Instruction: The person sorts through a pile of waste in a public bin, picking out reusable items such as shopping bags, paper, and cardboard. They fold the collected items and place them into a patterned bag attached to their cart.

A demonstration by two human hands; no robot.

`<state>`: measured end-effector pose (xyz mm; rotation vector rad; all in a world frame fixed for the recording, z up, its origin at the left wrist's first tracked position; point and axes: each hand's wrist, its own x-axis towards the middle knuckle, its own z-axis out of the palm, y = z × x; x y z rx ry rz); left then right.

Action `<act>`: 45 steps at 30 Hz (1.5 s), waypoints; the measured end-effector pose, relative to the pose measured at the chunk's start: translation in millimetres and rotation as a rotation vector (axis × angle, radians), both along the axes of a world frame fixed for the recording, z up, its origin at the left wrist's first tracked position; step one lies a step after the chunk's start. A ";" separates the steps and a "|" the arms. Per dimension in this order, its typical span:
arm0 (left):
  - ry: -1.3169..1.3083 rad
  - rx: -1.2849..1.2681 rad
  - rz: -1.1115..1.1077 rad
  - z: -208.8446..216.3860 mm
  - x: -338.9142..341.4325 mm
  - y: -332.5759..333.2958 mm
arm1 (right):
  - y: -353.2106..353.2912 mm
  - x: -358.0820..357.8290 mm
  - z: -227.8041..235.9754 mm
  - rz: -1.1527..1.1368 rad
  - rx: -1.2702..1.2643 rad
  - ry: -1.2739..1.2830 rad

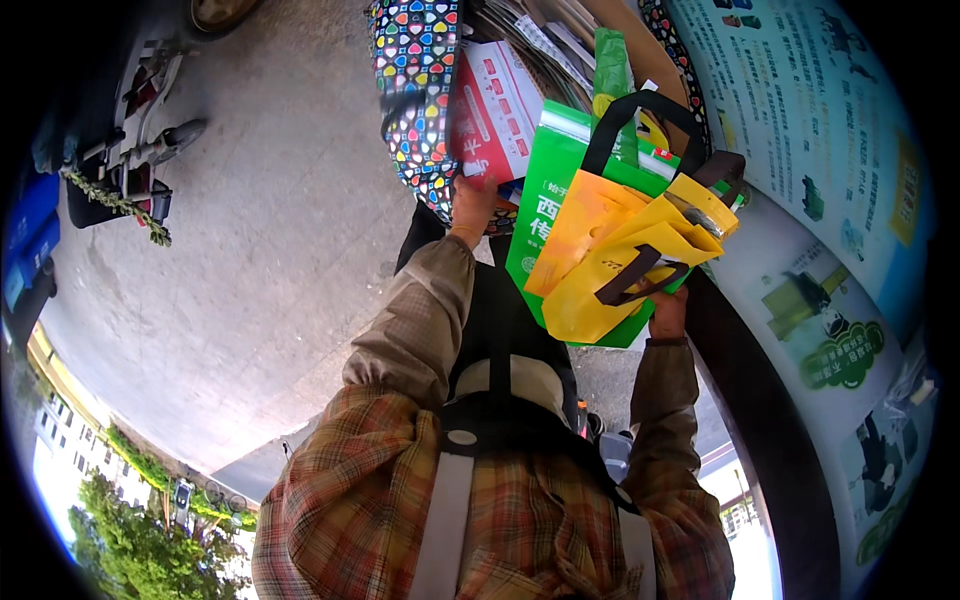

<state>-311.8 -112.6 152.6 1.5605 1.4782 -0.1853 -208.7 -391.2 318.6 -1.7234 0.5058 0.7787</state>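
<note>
Head view, near to far: plaid sleeves and grey harness straps at the lower edge, both forearms raised away from the body. Left hand [472, 205] pressed against the lower edge of a red-and-white carton [492, 110], fingers hidden behind it, so grip not clear — touching, whether closed round it cannot be told. Right hand [668, 312] closed on the underside of a green bag [553, 190], with a yellow bag [615, 265] with dark brown handles lying against the green one's front. Black loop handle [640, 120] standing up above the yellow bag. Just left of the carton, a large bag patterned with coloured hearts [415, 70], open at the top, the carton resting at its mouth, partly in and partly out. Beyond, flattened cardboard [545, 30] stacked upright between the heart bag and the curved poster board [830, 150] on the right. Concrete ground [260, 240] to the left, a parked scooter [140, 120] at its far left edge. By the look of it, packing midway: carton not fully seated in the heart bag, green and yellow bags held up and not yet stowed.
</note>
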 end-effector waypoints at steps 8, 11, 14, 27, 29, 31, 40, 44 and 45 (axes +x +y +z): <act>-0.301 0.030 0.327 -59.8 9.9 57.2 | -10.6 7.9 13.4 0.031 0.089 0.068; -0.124 -0.335 0.114 -71.8 6.3 89.2 | -4.7 15.5 9.4 0.039 0.142 0.084; -0.446 -0.376 0.276 -62.7 8.6 77.3 | 6.8 24.7 3.0 -0.001 0.229 0.133; -0.853 -0.825 0.354 126.3 -40.7 51.2 | 37.4 32.0 -0.4 0.125 0.709 0.385; -0.943 -0.934 0.296 134.6 -44.8 51.5 | 64.4 36.0 8.1 0.160 0.660 0.370; -0.977 -1.053 0.290 128.8 -54.2 50.6 | 71.3 37.9 -11.3 0.194 0.629 0.388; -0.962 -1.167 0.161 175.2 -56.2 54.8 | 79.1 34.8 -9.6 0.141 0.579 0.276; -0.949 -1.147 0.101 119.6 -77.1 24.8 | 49.2 37.7 -30.4 0.246 0.570 0.211; -0.882 -1.226 0.187 126.9 -75.4 25.6 | 50.2 30.4 -21.5 0.223 0.579 0.178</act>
